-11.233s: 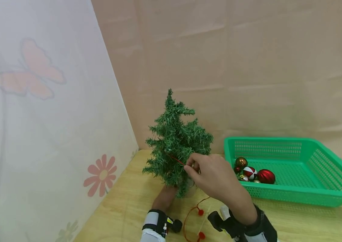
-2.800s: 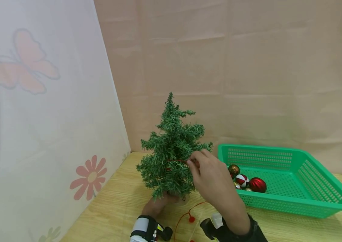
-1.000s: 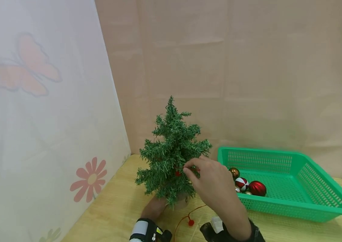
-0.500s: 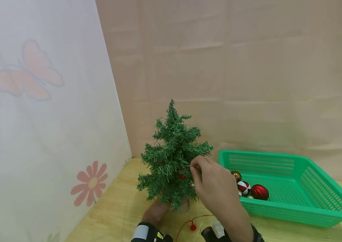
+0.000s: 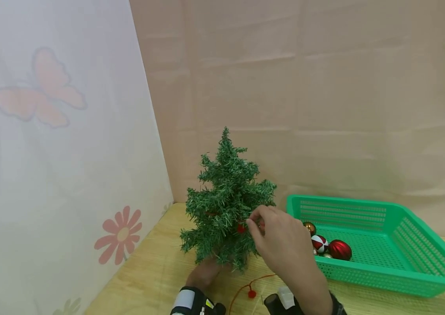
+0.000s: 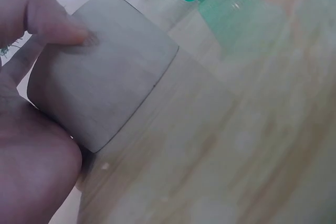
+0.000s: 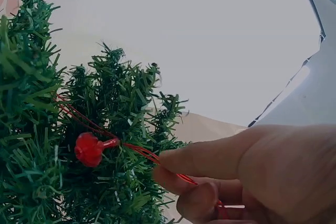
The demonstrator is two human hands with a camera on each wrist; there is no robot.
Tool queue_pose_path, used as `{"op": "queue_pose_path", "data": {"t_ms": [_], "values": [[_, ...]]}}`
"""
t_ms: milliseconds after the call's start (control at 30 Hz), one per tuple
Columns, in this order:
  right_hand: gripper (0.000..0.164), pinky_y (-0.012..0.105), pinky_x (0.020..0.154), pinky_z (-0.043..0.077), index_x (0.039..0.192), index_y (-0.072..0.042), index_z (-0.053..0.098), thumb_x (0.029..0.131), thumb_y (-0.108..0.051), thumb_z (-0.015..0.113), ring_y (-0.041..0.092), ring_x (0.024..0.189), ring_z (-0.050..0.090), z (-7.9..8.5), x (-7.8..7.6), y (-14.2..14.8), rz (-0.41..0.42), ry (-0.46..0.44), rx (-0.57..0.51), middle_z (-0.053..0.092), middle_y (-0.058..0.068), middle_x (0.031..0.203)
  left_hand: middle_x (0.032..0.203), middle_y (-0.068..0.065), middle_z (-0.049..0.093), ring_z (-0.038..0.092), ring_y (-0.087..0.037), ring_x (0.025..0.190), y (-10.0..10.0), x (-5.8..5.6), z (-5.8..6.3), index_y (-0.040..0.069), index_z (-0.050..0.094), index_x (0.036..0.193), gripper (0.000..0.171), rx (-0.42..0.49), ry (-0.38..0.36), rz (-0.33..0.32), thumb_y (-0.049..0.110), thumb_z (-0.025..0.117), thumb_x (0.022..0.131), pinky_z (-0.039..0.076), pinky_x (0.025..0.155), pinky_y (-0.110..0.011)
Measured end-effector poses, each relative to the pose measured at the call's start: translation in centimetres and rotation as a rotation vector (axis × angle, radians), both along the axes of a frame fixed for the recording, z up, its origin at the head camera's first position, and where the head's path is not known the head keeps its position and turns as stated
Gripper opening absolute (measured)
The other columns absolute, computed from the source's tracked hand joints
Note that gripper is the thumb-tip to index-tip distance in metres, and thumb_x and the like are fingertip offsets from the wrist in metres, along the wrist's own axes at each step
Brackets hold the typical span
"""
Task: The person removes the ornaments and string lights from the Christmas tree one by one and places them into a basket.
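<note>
A small artificial Christmas tree (image 5: 228,188) stands on the table near the left wall. My left hand (image 5: 203,273) reaches under its lowest branches. In the left wrist view, its fingers and thumb grip the round, pale grey base (image 6: 105,77) of the tree. Beside the tree's right side, my right hand (image 5: 283,245) pinches thin red wires (image 7: 140,150) between thumb and fingertips. These wires run into the branches, and a red bulb (image 7: 89,149) on them lies against the green needles. More red cord (image 5: 242,289) with a red ball (image 5: 252,294) trails on the table below.
A green plastic basket (image 5: 384,280) stands to the right, with several baubles near its left end, among them a dark red one (image 5: 340,250) and a red-and-white one (image 5: 319,243). A white wall covering (image 5: 69,166) rises at the left, and brown paper hangs behind.
Earlier, the red wire stretched across the tree's front to my right hand; now a red bulb shows by my fingertips. The tree has turned somewhat, my left hand still at its base.
</note>
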State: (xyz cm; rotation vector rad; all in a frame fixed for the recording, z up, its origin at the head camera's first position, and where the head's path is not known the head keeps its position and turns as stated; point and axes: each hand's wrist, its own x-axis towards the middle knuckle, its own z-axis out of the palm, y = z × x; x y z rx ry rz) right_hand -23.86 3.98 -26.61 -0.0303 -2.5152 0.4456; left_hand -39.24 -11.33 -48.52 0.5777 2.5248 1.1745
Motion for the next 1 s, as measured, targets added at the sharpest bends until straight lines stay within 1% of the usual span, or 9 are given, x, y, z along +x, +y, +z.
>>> {"op": "queue_pose_path", "data": {"t_ms": [67, 100, 133, 300, 500, 667, 833, 867, 1000], "values": [[0.005, 0.026, 0.045, 0.035, 0.092, -0.025, 0.073, 0.092, -0.03, 0.072, 0.005, 0.056, 0.05, 0.03, 0.03, 0.09, -0.005, -0.017, 0.001, 0.064, -0.009, 0.073, 0.153, -0.024, 0.043, 0.039, -0.052, 0.138, 0.12, -0.14, 0.1, 0.006, 0.048, 0.147, 0.083, 0.016, -0.024, -0.003, 0.062, 0.061, 0.087, 0.035, 0.106, -0.068], [0.006, 0.027, 0.044, 0.034, 0.092, -0.025, 0.074, 0.092, -0.031, 0.072, 0.005, 0.054, 0.047, 0.04, 0.03, 0.13, -0.005, -0.026, 0.003, 0.062, -0.01, 0.07, 0.155, -0.025, 0.039, 0.035, -0.054, 0.14, 0.22, -0.18, 0.14, 0.003, 0.043, 0.149, 0.094, 0.09, -0.107, 0.069, 0.063, 0.066, 0.08, 0.031, 0.107, -0.07], [0.006, 0.027, 0.043, 0.033, 0.093, -0.026, 0.074, 0.092, -0.031, 0.072, 0.005, 0.053, 0.046, 0.03, 0.02, 0.17, -0.004, -0.03, 0.004, 0.061, -0.01, 0.068, 0.156, -0.026, 0.037, 0.033, -0.055, 0.14, 0.27, -0.17, 0.24, 0.004, 0.042, 0.15, 0.096, 0.097, -0.127, 0.078, 0.063, 0.067, 0.08, 0.03, 0.107, -0.071], [0.006, 0.027, 0.043, 0.034, 0.092, -0.024, 0.074, 0.093, -0.028, 0.07, 0.005, 0.052, 0.046, 0.01, -0.11, 0.23, 0.016, -0.032, 0.003, 0.059, -0.011, 0.065, 0.157, -0.026, 0.034, 0.028, -0.056, 0.142, 0.41, -0.16, 0.37, 0.006, 0.04, 0.152, 0.096, 0.123, -0.17, 0.097, 0.062, 0.069, 0.079, 0.026, 0.108, -0.073], [0.005, 0.028, 0.057, 0.044, 0.094, -0.018, 0.072, 0.095, -0.016, 0.068, 0.006, 0.066, 0.054, -0.11, -0.21, 0.28, 0.076, -0.005, -0.022, 0.066, -0.005, 0.082, 0.157, -0.027, 0.034, 0.028, -0.057, 0.142, 0.42, -0.02, 0.54, 0.009, 0.039, 0.153, 0.095, 0.119, -0.186, 0.111, 0.059, 0.07, 0.078, 0.025, 0.107, -0.074], [0.005, 0.028, 0.059, 0.044, 0.095, -0.017, 0.072, 0.095, -0.015, 0.068, 0.008, 0.068, 0.055, -0.16, -0.23, 0.34, 0.081, -0.004, -0.01, 0.065, -0.003, 0.085, 0.158, -0.024, 0.034, 0.029, -0.055, 0.142, 0.39, -0.09, 0.55, 0.008, 0.04, 0.152, 0.096, 0.12, -0.176, 0.091, 0.062, 0.069, 0.078, 0.025, 0.107, -0.074], [0.004, 0.028, 0.057, 0.045, 0.093, -0.021, 0.073, 0.094, -0.019, 0.069, 0.008, 0.069, 0.055, -0.09, -0.21, 0.27, 0.056, -0.032, 0.003, 0.065, -0.005, 0.087, 0.158, -0.024, 0.034, 0.029, -0.053, 0.143, 0.33, -0.18, 0.52, 0.005, 0.037, 0.153, 0.098, 0.122, -0.179, 0.044, 0.065, 0.067, 0.081, 0.027, 0.108, -0.072], [0.004, 0.028, 0.057, 0.044, 0.092, -0.022, 0.073, 0.094, -0.02, 0.07, 0.008, 0.068, 0.055, -0.07, -0.21, 0.25, 0.052, -0.043, 0.004, 0.064, -0.005, 0.086, 0.157, -0.023, 0.036, 0.031, -0.051, 0.143, 0.34, -0.2, 0.48, 0.004, 0.038, 0.152, 0.095, 0.158, -0.185, 0.031, 0.061, 0.068, 0.083, 0.028, 0.109, -0.07], [0.005, 0.027, 0.055, 0.04, 0.09, -0.024, 0.073, 0.094, -0.023, 0.07, 0.006, 0.066, 0.051, 0.05, -0.27, 0.05, 0.045, -0.075, 0.01, 0.062, -0.007, 0.082, 0.153, -0.017, 0.041, 0.038, -0.041, 0.14, 0.45, -0.39, 0.28, 0.001, 0.039, 0.149, 0.074, 0.4, -0.25, -0.032, 0.028, 0.073, 0.089, 0.029, 0.114, -0.061]]}}
